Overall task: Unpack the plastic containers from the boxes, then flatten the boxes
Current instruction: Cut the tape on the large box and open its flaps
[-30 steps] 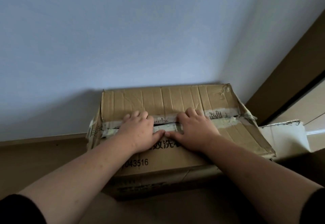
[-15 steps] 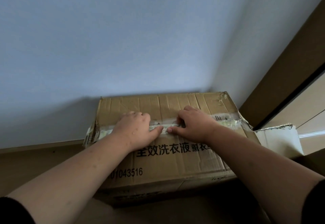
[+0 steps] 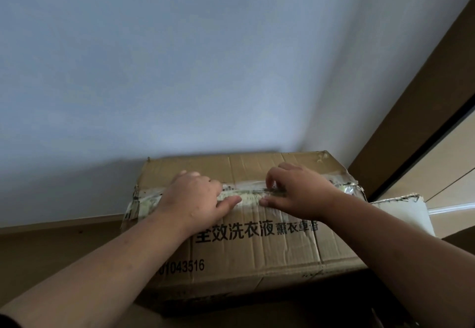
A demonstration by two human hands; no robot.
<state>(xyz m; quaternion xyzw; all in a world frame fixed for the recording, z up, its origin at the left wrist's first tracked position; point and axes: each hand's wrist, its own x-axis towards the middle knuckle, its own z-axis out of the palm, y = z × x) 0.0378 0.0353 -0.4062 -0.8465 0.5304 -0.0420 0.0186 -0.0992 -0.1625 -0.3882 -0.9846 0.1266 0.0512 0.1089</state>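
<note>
Brown cardboard box (image 3: 253,240) lies against the wall (image 3: 205,70), its long axis running left to right and its printed side facing me. My left hand (image 3: 191,199) and right hand (image 3: 299,194) both curl fingers into the taped top seam (image 3: 250,194), gripping the flap edges. I can't see any contents; the fingertips are hidden

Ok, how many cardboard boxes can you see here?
2. The taped brown box sits under both hands, against the wall. A white box pokes out behind its right end. Others may be out of view.
</note>
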